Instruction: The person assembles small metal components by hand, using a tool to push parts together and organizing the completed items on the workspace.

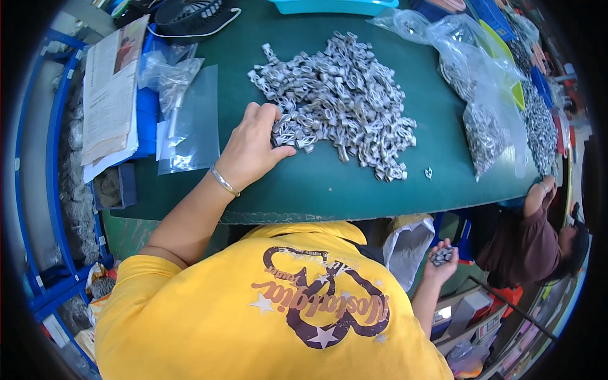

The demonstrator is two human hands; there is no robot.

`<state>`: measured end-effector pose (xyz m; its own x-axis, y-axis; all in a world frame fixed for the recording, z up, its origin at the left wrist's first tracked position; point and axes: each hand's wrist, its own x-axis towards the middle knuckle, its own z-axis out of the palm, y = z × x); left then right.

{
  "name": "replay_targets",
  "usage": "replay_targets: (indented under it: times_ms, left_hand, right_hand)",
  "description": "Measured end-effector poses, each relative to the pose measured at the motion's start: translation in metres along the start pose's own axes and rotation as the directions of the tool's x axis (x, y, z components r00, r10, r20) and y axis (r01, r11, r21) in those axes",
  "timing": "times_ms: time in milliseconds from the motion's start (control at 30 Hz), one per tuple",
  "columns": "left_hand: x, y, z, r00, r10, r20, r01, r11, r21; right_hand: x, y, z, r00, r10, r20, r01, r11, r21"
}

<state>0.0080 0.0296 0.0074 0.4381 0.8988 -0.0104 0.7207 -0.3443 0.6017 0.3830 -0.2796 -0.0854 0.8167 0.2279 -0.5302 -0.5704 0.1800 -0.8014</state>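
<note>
A heap of small silver-grey metal pieces with looped ends [342,95] lies on the green tabletop [278,190]. At its left edge, my left hand [253,136] cups the pieces, thumb held apart from the curled fingers; several pieces lie between them. Low on the right, off the table's front edge, my right hand [441,263] is palm up with its fingers curled round a handful of the same pieces [441,255]. One loose piece [429,173] lies right of the heap.
Clear bags of metal pieces [486,136] stand on the right. A clear plastic sheet [193,126], newspaper [111,88] and blue bin [147,120] are on the left. A turquoise tray [335,6] sits at the back. A white sack [408,247] is below the table; a co-worker [529,244] is at right.
</note>
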Motion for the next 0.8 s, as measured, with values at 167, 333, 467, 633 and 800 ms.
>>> replay_targets:
  times_ms: [167, 333, 467, 633, 800]
  left_hand:
    - [-0.009, 0.017, 0.01, 0.991, 0.103, 0.089, -0.085, 0.979, -0.188]
    - [-0.015, 0.021, 0.019, 0.986, 0.138, 0.095, -0.101, 0.943, -0.317]
    - [-0.019, 0.029, 0.034, 0.969, 0.241, 0.045, -0.205, 0.899, -0.387]
    - [-0.018, 0.042, 0.046, 0.917, 0.394, 0.059, -0.34, 0.851, -0.4]
    - [-0.022, 0.033, 0.037, 0.97, 0.234, 0.063, -0.176, 0.857, -0.485]
  right_hand:
    - [0.002, 0.038, -0.029, 0.943, -0.116, -0.311, -0.077, 0.835, -0.545]
    - [-0.002, 0.016, 0.036, 0.66, -0.659, 0.362, 0.747, 0.524, -0.409]
    - [-0.06, 0.019, 0.154, 0.334, -0.425, 0.841, 0.914, 0.365, -0.179]
    - [-0.081, 0.04, 0.213, 0.06, -0.237, 0.97, 0.995, 0.09, -0.039]
    - [-0.088, 0.032, 0.215, 0.064, -0.217, 0.974, 0.998, 0.025, -0.06]
